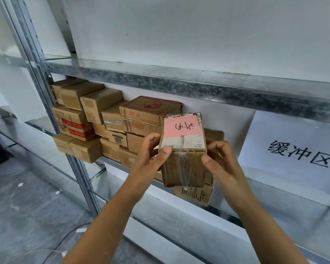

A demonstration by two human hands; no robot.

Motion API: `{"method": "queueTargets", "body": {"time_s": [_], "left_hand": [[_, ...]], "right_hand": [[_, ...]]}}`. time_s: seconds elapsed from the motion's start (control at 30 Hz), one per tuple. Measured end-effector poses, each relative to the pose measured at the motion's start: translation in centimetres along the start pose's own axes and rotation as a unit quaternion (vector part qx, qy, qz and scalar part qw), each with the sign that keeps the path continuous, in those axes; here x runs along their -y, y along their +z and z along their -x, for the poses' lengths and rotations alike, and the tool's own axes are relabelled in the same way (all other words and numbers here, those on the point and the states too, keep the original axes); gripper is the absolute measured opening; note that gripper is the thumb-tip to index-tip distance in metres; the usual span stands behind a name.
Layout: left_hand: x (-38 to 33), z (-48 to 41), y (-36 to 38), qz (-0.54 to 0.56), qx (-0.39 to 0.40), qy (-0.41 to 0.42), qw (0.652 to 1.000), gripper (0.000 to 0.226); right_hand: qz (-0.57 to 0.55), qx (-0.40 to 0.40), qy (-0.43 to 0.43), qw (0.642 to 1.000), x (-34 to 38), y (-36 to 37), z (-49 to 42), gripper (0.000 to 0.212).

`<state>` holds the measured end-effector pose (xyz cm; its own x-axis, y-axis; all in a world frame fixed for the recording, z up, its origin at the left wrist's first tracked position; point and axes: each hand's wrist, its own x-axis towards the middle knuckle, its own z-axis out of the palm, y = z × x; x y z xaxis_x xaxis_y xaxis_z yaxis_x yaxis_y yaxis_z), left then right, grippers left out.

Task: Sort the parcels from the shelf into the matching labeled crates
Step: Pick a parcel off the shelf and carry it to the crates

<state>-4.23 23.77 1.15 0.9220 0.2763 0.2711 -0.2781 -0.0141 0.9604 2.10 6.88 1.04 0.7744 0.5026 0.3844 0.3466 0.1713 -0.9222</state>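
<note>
I hold a small taped cardboard parcel (184, 164) in front of the metal shelf (179, 80). A pink note (182, 127) with handwritten characters is stuck on its top face, upside down to me. My left hand (151, 153) grips the parcel's left side, thumb on the front edge. My right hand (220, 159) grips its right side, thumb on the front. Behind and to the left, several brown cardboard parcels (95, 121) are stacked on the shelf. No crates are in view.
A white sign (297, 149) with large black characters leans at the back of the shelf on the right. Another box (193, 194) lies under the held parcel. A shelf upright (46, 92) stands at left. Grey floor with cables lies lower left.
</note>
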Motion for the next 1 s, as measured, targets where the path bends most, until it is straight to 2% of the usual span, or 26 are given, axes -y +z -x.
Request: {"method": "queueTargets", "body": {"time_s": [0.17, 0.27, 0.3, 0.4, 0.5, 0.57, 0.63, 0.7, 0.8, 0.9, 1.0], "left_hand": [[0.1, 0.1, 0.6, 0.019, 0.009, 0.003, 1.000, 0.035], [0.7, -0.1, 0.7, 0.020, 0.007, -0.002, 1.000, 0.023], [0.9, -0.1, 0.7, 0.012, 0.009, 0.004, 1.000, 0.020], [1.1, -0.1, 1.1, -0.060, 0.015, 0.054, 0.997, 0.023], [0.7, -0.7, 1.2, -0.088, 0.002, 0.067, 0.994, 0.044], [0.8, -1.3, 1.1, -0.098, -0.002, 0.045, 0.994, 0.081], [0.9, -1.7, 1.4, -0.112, 0.009, 0.014, 0.994, 0.116], [0.7, -1.8, 2.1, -0.101, 0.043, -0.018, 0.994, 0.130], [0.7, -1.6, 3.1, -0.095, 0.047, -0.024, 0.994, 0.119], [1.0, -1.4, 3.7, -0.075, 0.010, -0.019, 0.997, 0.103], [0.7, -1.3, 3.8, -0.094, -0.002, -0.012, 0.995, 0.089]], "right_hand": [[-0.002, -0.033, 0.011, 0.999, 0.1, -0.4, 0.3, 0.032], [0.022, -0.048, 0.014, 0.999, 0.0, -0.7, 0.6, 0.045], [0.031, -0.056, 0.015, 0.998, 0.1, -0.8, 0.7, 0.049], [0.024, -0.074, 0.011, 0.997, 0.3, -1.5, 0.8, 0.047], [-0.022, -0.084, 0.008, 0.996, 0.5, -2.3, 1.3, 0.073], [-0.059, -0.088, 0.008, 0.994, 0.9, -2.8, 1.9, 0.083], [-0.076, -0.080, -0.003, 0.994, 1.0, -3.5, 2.5, 0.077], [-0.074, -0.083, -0.007, 0.994, 0.9, -4.1, 2.9, 0.065], [-0.030, -0.130, -0.007, 0.991, 1.0, -4.3, 3.5, 0.048], [0.105, -0.222, 0.022, 0.969, 1.2, -4.1, 3.6, 0.017], [0.148, -0.259, 0.003, 0.954, 1.1, -3.8, 3.6, 0.034]]}}
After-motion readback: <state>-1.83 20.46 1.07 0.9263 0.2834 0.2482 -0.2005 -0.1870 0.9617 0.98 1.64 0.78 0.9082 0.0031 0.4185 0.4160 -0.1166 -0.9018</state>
